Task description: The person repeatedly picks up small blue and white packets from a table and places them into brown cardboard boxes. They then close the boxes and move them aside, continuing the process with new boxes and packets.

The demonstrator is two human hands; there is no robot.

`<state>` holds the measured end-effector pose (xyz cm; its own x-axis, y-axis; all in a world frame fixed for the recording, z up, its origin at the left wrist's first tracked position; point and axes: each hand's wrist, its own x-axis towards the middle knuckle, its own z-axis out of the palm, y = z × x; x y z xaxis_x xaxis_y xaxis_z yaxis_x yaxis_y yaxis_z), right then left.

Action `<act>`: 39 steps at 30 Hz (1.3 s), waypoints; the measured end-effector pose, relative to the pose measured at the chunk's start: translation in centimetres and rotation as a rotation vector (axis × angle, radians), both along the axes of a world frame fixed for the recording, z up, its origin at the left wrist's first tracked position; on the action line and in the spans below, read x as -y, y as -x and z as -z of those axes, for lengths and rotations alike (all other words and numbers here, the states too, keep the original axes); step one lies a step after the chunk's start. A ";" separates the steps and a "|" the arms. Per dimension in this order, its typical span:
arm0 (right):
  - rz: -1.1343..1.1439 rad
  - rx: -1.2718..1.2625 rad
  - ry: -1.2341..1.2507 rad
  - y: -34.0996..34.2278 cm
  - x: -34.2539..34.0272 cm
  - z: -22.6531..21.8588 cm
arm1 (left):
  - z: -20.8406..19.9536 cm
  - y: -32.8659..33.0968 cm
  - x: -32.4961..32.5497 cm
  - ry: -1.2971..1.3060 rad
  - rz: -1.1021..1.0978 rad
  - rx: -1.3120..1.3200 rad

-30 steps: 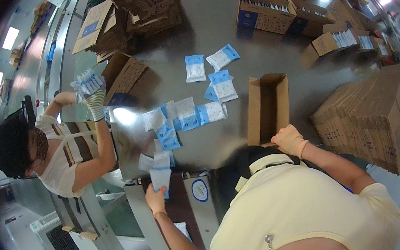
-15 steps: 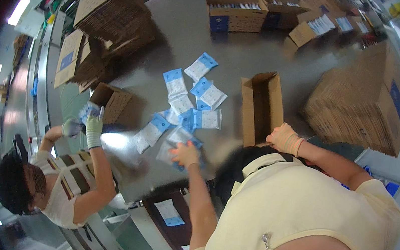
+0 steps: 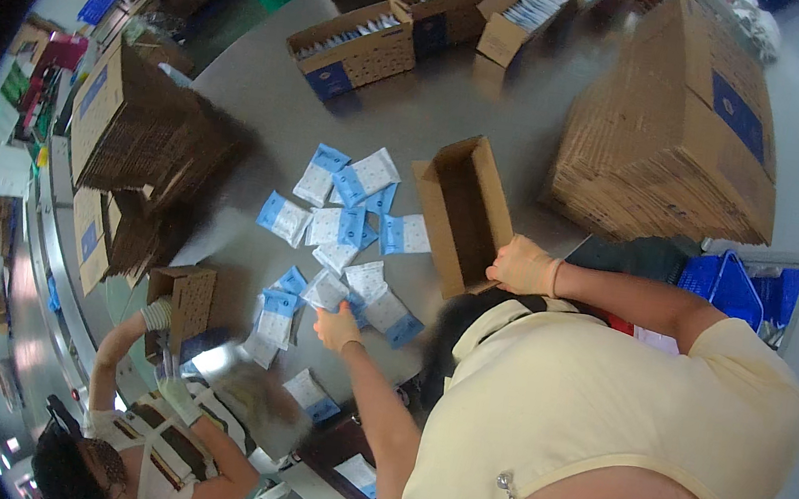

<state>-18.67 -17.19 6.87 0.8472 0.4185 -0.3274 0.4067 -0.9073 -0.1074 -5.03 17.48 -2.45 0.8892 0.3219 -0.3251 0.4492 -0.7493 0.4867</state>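
Note:
My right hand [image 3: 523,266] is closed around the near end of an open, upright cardboard box [image 3: 465,220]. The long box looks bare inside. To its left, my left hand [image 3: 337,326] pinches the edge of a white-and-blue packet [image 3: 325,290], which lies over others. Several more such packets [image 3: 356,179] are spread loosely on the metal table between the box and the co-worker. Another packet [image 3: 311,395] rests by the near table edge.
At left, a co-worker's gloved hand [image 3: 157,313] reaches into a small cardboard box [image 3: 195,305]. Stacks of flattened cartons stand left [image 3: 148,131] and right [image 3: 672,134]. Along the far side are packet-filled boxes [image 3: 355,52]. A blue basket [image 3: 724,286] sits at right.
My view has turned, shifting the table scene. The packets under my left hand now lie more spread out. The co-worker's hand has moved into the small box. My right hand still grips the long box.

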 end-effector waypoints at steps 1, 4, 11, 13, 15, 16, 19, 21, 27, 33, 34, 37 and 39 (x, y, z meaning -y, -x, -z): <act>0.010 -0.008 0.004 -0.3 0.0 -0.2 | 0.1 -0.4 -0.5 0.057 0.066 0.025; 0.038 0.004 -0.017 -0.2 0.6 -0.5 | -1.1 0.1 -2.3 0.244 -0.116 0.300; 0.085 0.052 -0.020 0.2 1.0 0.0 | 1.5 9.2 3.0 0.465 0.117 -0.033; 0.120 0.027 0.011 0.5 1.1 -0.2 | 0.4 10.5 5.6 0.184 0.148 -0.038; 0.164 -0.035 0.038 1.2 2.0 -0.5 | -0.2 10.4 5.7 0.089 0.132 -0.042; 0.165 -0.017 0.035 1.4 2.5 -0.2 | -0.3 9.7 5.4 0.251 0.083 0.016; 0.136 0.022 0.028 1.5 3.0 0.1 | 0.9 6.3 2.7 0.575 0.067 0.095; 0.154 -0.018 0.065 1.3 2.7 -0.1 | -1.0 3.5 3.9 0.107 0.182 -0.047; 0.158 -0.035 0.080 1.1 2.5 -0.1 | -1.3 0.9 3.9 0.021 0.377 -0.083; 0.184 -0.007 0.022 1.1 2.7 0.5 | -2.5 3.4 5.2 -0.594 0.922 0.181; 0.181 -0.027 0.034 1.3 2.7 0.4 | -1.8 2.6 4.9 -0.540 0.923 0.052; 0.185 -0.043 0.049 1.1 3.0 0.4 | -4.9 -2.2 7.7 -0.347 0.943 -0.133; 0.188 -0.011 0.032 1.2 3.1 1.5 | -6.2 -4.8 10.6 -0.243 1.210 0.073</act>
